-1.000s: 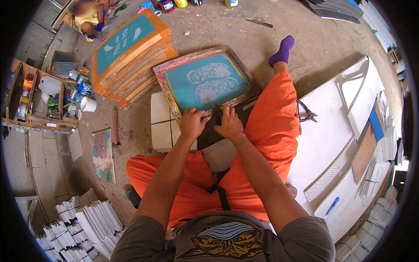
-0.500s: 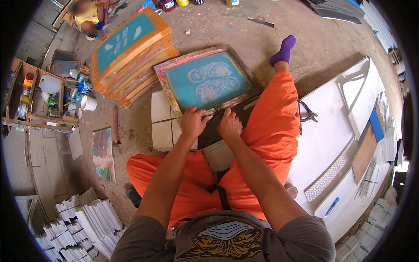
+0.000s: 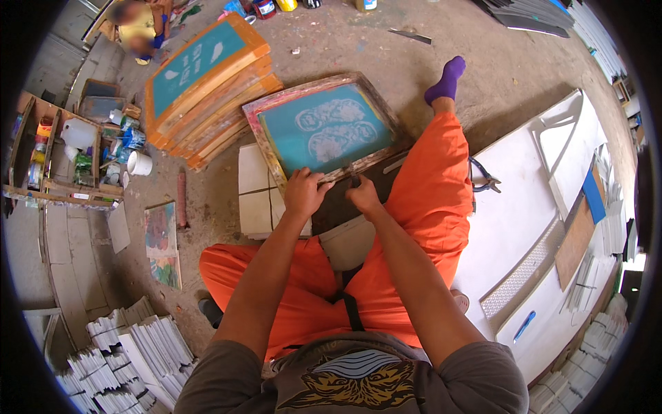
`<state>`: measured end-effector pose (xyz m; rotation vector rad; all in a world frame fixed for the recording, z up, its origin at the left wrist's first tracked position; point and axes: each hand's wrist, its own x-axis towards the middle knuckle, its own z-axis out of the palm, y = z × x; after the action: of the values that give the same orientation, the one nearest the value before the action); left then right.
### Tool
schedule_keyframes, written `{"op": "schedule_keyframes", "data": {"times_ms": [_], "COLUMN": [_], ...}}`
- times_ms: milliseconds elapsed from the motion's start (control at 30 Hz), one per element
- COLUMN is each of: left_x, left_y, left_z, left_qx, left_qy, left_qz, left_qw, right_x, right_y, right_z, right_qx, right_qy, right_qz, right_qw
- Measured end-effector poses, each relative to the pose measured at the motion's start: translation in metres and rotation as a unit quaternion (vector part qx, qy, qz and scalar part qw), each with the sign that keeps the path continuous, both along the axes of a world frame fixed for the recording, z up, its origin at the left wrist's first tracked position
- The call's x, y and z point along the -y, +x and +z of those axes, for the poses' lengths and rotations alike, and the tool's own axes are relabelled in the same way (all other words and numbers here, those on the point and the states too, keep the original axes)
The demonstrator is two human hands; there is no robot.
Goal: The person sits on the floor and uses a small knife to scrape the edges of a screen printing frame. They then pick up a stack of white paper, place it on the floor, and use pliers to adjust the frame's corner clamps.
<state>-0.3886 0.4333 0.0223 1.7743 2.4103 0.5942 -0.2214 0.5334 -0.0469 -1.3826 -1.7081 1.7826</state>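
Note:
A screen-printing frame (image 3: 336,125) with teal mesh and two pale sandal-like shapes lies tilted in front of me. My left hand (image 3: 305,192) grips its near wooden edge, fingers over the rim. Close by on the right, my right hand (image 3: 363,195) is closed around a small dark tool (image 3: 354,180), mostly hidden by the fingers. The tool's upper end is at the frame's near edge; its kind does not show. White tiles or boards (image 3: 256,181) lie on the floor below the frame's left side.
Orange-edged screens (image 3: 207,86) stand stacked at the far left. Pliers (image 3: 485,175) and a blue cutter (image 3: 525,327) lie over the white sheet (image 3: 514,200) on my right. A wooden rack of containers (image 3: 52,155) is at left. Another person (image 3: 138,31) sits at the far left.
My right hand has turned and shifted slightly at the frame's near edge, and less of the dark tool shows now. My left hand has stayed on the frame.

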Motion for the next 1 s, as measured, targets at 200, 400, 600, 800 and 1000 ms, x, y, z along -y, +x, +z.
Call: {"op": "schedule_keyframes", "data": {"times_ms": [200,400,600,800,1000], "left_x": [0.003,0.020,0.028,0.027,0.030], "left_y": [-0.007,-0.029,-0.036,-0.034,-0.037], "left_z": [0.006,0.018,0.014,0.015,0.015], "left_qx": [-0.035,-0.051,-0.031,-0.024,-0.023], "left_qy": [-0.015,-0.023,-0.027,-0.025,-0.021], "left_qz": [-0.025,-0.039,-0.024,-0.018,-0.019], "left_qw": [0.999,0.998,0.999,0.999,0.999], "right_x": [-0.001,0.017,0.027,0.015,0.002], "right_y": [0.019,0.042,0.043,0.036,0.028], "right_z": [0.027,0.076,0.057,0.053,0.055], "right_qx": [-0.144,-0.039,-0.018,-0.004,-0.002], "right_qy": [-0.121,-0.097,-0.149,-0.120,-0.188], "right_qz": [-0.105,0.050,0.124,0.092,0.062], "right_qw": [0.976,0.993,0.981,0.989,0.980]}}
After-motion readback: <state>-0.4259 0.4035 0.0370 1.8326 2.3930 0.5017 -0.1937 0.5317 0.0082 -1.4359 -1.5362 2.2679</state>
